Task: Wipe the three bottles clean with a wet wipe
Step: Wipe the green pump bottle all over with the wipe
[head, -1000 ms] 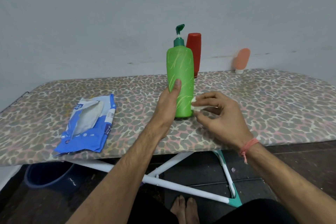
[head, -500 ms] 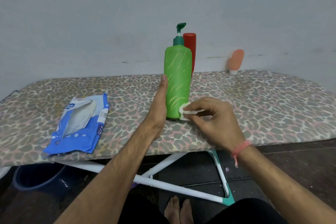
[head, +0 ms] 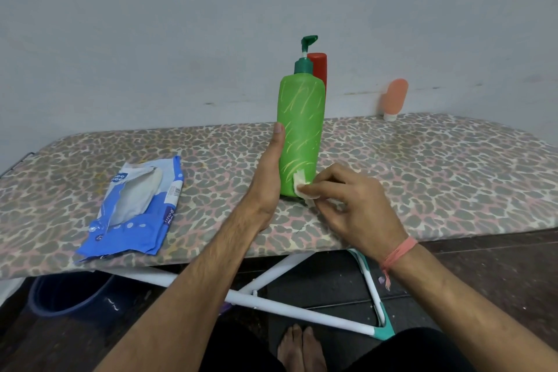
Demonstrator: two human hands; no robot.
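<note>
1. The green bottle (head: 301, 133) stands upright on the board (head: 422, 166), near its front edge and about mid-width, its pump head at the top.
2. The wipe (head: 303, 187) is a small folded white wad pressed against the bottle's lower right front, just above the base.
3. The right hand (head: 347, 205) pinches the wipe between thumb and curled fingertips; the wad shows at the fingertips, touching the bottle.
4. The left hand (head: 270, 181) steadies the bottle on its left side, thumb straight up along the wall. The other fingers are hidden behind the bottle, so I cannot tell how they lie.
5. The red bottle (head: 319, 68) stands right behind the green one, mostly hidden by it.
6. The peach bottle (head: 394, 98) stands cap-down at the board's far edge, well to the right, by the wall.
7. The blue wipe pack (head: 136, 205) lies flat on the board's left part, its flap open, well apart from both hands.
</note>
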